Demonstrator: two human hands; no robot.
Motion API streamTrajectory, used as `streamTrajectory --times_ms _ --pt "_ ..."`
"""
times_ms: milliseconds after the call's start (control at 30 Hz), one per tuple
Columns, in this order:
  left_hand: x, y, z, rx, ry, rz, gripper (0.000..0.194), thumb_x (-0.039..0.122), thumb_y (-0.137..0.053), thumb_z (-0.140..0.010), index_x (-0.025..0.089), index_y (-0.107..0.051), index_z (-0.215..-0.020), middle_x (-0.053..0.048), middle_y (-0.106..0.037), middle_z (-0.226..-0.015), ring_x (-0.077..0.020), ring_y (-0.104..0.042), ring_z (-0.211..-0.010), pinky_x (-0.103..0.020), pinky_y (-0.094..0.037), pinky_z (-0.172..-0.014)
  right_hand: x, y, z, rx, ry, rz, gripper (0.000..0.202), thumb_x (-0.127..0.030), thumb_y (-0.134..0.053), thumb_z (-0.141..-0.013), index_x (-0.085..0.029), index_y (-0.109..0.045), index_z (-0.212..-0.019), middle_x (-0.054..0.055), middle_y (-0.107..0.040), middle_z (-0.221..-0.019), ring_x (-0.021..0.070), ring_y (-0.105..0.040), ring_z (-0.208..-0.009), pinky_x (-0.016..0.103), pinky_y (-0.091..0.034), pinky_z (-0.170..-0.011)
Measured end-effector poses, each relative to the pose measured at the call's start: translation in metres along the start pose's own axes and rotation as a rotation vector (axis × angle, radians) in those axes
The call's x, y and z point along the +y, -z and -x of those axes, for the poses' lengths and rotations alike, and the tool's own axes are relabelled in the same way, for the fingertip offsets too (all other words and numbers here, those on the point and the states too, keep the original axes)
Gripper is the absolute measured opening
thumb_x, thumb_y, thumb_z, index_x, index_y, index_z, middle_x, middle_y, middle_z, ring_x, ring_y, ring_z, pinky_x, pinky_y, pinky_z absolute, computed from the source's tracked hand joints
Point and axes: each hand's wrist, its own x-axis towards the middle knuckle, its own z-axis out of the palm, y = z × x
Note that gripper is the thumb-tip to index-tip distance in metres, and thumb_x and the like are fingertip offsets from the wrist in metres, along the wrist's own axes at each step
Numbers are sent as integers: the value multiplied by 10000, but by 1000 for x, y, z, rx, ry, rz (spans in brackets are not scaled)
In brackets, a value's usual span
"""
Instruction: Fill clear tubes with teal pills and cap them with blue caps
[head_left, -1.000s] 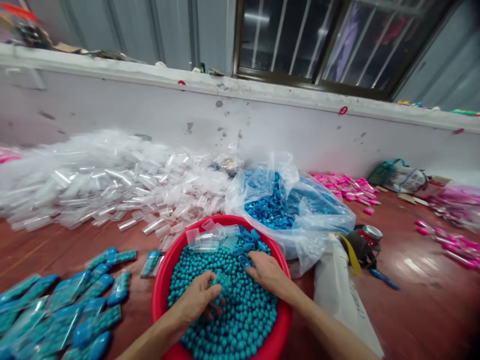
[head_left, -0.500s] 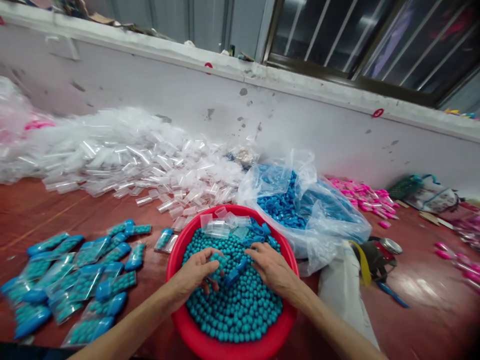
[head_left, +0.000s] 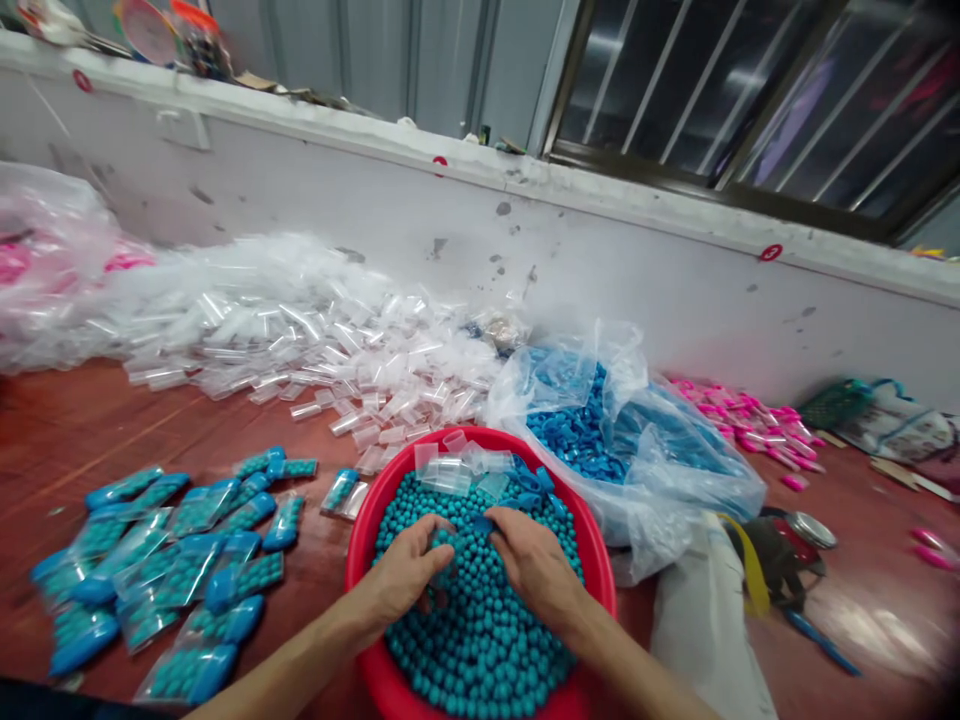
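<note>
A red basin [head_left: 606, 560] full of round turquoise beads [head_left: 480, 650] stands in front of me, and both hands work over it. My left hand [head_left: 405, 570] is closed around what looks like a small clear plastic case with beads in it, mostly hidden by the fingers. To its right, my right hand [head_left: 536, 565] pinches a blue plastic cap [head_left: 482, 523] between thumb and fingers, close to the left fingertips. Empty clear cases [head_left: 454, 472] and more blue caps [head_left: 534, 488] lie on the beads at the basin's far side.
Filled, blue-capped cases [head_left: 199, 560] lie on the red tabletop [head_left: 300, 620] at left. A heap of clear cases [head_left: 300, 320] runs along the wall. Behind the basin, a plastic bag [head_left: 675, 480] holds blue caps. Pink pieces [head_left: 757, 425] and a yellow strap [head_left: 746, 565] are at right.
My right hand has picked up the blue cap from near the basin's middle and brought it toward my left fingers. The view has shifted slightly, moving everything right and down.
</note>
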Motion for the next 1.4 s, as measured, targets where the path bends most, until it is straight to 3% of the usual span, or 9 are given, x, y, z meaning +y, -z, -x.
streamTrajectory --times_ms 233,467,733,800,900,1000,1133,1300,1400 --pt "-2 -9 4 -98 -13 197 414 436 -586 -679 180 -417 -958 39 -539 -630 -91 -541 -432 -142 -342 -310 -8 -6 6 134 97 -234 178 -153 -453 -849 -203 -566 -977 33 -626 -890 155 -571 -829 269 -437 -748" --pt "-1 -14 4 -116 -23 387 608 497 -627 -643 181 -382 -1101 17 -591 -642 -56 -495 -350 -126 -250 -280 -7 -3 8 158 296 16 236 -159 -350 -897 -184 -566 -987 60 -614 -821 178 -526 -781 316 -426 -701" --pt "-9 -23 -1 24 14 317 529 527 -595 -618 187 -404 -975 92 -481 -429 -32 -338 -240 -133 -157 -256 -9 -16 19 208 341 -6 270 -141 -322 -896 -189 -557 -1020 70 -615 -811 181 -543 -787 317 -450 -691" --pt "-7 -22 0 30 10 285 504 515 -590 -625 191 -411 -967 95 -473 -426 -28 -331 -242 -130 -164 -261 -8 -19 21 224 285 -121 251 -133 -357 -878 -208 -563 -1000 60 -616 -837 172 -550 -799 306 -458 -704" --pt "-2 -17 3 -22 -1 255 462 477 -567 -658 201 -399 -988 71 -526 -498 -44 -411 -278 -127 -208 -271 -6 -18 18 231 0 -417 211 -161 -491 -802 -216 -546 -998 32 -609 -866 160 -566 -798 292 -471 -727" --pt "2 -12 5 -97 -22 210 444 466 -532 -684 198 -381 -1005 57 -542 -523 -63 -453 -299 -130 -221 -273 -5 -12 10 161 -331 -788 244 -209 -608 -671 -199 -526 -901 -9 -581 -764 131 -555 -611 258 -493 -555" --pt "4 -12 8 -124 -55 111 441 452 -506 -709 182 -384 -1036 86 -470 -465 -56 -407 -286 -138 -211 -281 -7 -3 -1 106 -477 -1080 349 -285 -647 -574 -186 -496 -872 -7 -567 -743 137 -534 -551 231 -449 -379" --pt "4 -25 9 21 -43 112 550 452 -537 -696 210 -351 -1153 87 -462 -546 -53 -362 -314 -176 -261 -310 -17 0 3 -1 -284 -803 406 -322 -573 -717 -193 -533 -1100 35 -609 -955 182 -586 -784 311 -503 -677" --pt "2 -29 7 82 -138 194 591 448 -584 -672 206 -379 -1170 43 -545 -672 -85 -463 -476 -205 -390 -464 -22 -8 12 -111 -117 -515 782 -361 -688 -635 -189 -338 -1313 96 -455 -1260 265 -447 -1122 373 -386 -927"
